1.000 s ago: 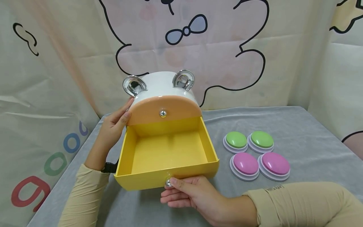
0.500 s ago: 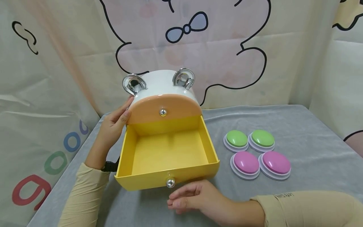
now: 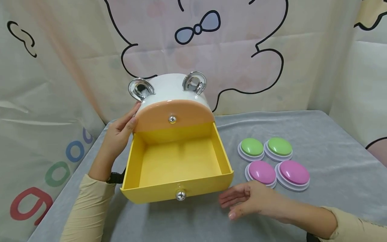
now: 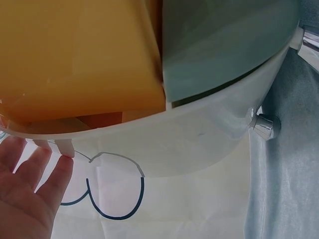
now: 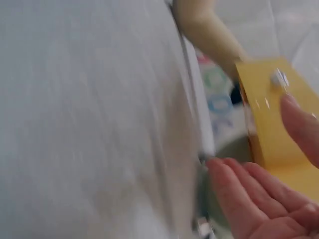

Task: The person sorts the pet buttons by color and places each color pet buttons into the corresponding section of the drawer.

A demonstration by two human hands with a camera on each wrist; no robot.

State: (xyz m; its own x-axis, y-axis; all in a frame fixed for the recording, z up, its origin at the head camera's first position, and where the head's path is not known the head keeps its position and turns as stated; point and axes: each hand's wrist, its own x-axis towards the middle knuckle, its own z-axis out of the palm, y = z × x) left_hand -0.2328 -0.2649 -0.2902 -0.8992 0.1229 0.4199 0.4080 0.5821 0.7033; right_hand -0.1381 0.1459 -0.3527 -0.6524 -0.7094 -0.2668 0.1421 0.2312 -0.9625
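Our right hand (image 3: pixel 254 200), fingers together and thumb apart, holds nothing near the pulled-out yellow drawer (image 3: pixel 205 186); we do well to clear its front corner and the left pink button (image 3: pixel 262 171). Our left hand (image 3: pixel 118 134) grips the white cabinet (image 3: pixel 169 85) by its side; a firm grip should stop it tipping. Room to swing lies rightward on the grey desk (image 3: pixel 335 158).

With the fingers (image 4: pixel 56 181) of your left hand (image 4: pixel 30 194), you touch the left side of a glossy white shell (image 4: pixel 209 132), by its rim. To the right, a yellow drawer (image 4: pixel 75 59) juts nearer than the grey-green front (image 4: pixel 224 45) beneath it. A silver foot (image 4: pixel 265 126) shows near grey cloth (image 4: pixel 286 174); a pale backdrop (image 4: pixel 194 204) hangs far behind.
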